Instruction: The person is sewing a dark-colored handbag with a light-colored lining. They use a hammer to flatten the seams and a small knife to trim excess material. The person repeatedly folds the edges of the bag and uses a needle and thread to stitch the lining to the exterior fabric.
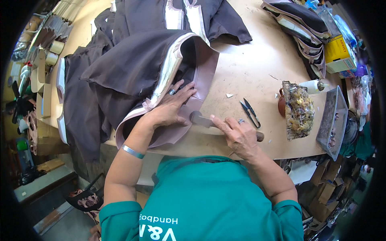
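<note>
My left hand (169, 108) lies with its fingers spread on the mauve border (203, 78) of a dark fabric piece (124, 68), beside a folded-back edge with a pale strip (169, 68). My right hand (241, 138) grips the wooden handle of a hammer (199, 118), whose slightly blurred head is over the border just right of my left fingers. To the right of the hammer, black thread snips (251, 114) lie on the pale table (237, 72), near a few small white scraps. Part of the piece's inside is in shadow.
More dark pieces (140, 16) cover the back. A stack of trimmed pieces (297, 28), a yellow box (337, 52), a bottle (311, 86), a brown pot (281, 104) with a crumpled bundle (299, 112) and a mesh basket (331, 124) stand rightward. Spools and cartons (42, 88) crowd the left.
</note>
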`<control>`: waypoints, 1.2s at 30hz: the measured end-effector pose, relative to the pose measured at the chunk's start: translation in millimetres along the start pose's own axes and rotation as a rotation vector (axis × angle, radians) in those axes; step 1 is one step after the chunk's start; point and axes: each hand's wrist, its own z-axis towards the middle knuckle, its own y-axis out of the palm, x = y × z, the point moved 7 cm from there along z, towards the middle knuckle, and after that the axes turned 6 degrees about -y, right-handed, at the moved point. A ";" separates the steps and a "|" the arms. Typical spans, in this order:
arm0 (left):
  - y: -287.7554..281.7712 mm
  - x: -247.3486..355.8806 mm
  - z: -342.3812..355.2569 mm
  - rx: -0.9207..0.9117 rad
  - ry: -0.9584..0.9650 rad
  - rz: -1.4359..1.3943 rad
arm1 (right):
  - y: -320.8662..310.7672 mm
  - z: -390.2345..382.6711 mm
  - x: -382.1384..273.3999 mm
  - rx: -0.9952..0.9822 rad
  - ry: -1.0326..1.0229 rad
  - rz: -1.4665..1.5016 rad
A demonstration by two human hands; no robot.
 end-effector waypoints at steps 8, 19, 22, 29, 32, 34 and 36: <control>2.7 -7.7 -0.1 0.028 -0.007 -0.101 | 1.2 16.1 22.5 0.063 0.078 -0.082; 4.0 -18.5 -2.8 0.096 -0.125 -0.103 | -2.0 39.1 8.4 0.021 0.045 -0.125; -2.8 -4.7 -7.9 0.201 -0.073 -0.040 | -0.5 26.7 30.2 0.066 0.110 0.109; 7.7 40.2 -20.6 0.347 -0.119 0.122 | 20.5 -27.0 131.5 0.016 1.001 0.936; -1.4 34.6 -21.6 0.319 -0.135 0.019 | 22.6 -31.0 140.2 -0.026 1.023 0.899; -8.5 28.6 -20.6 0.233 -0.090 -0.189 | -4.5 -15.9 124.9 -0.012 0.624 0.084; -20.2 45.9 -26.5 0.171 -0.041 -0.241 | -28.4 15.6 82.4 0.045 0.380 -0.206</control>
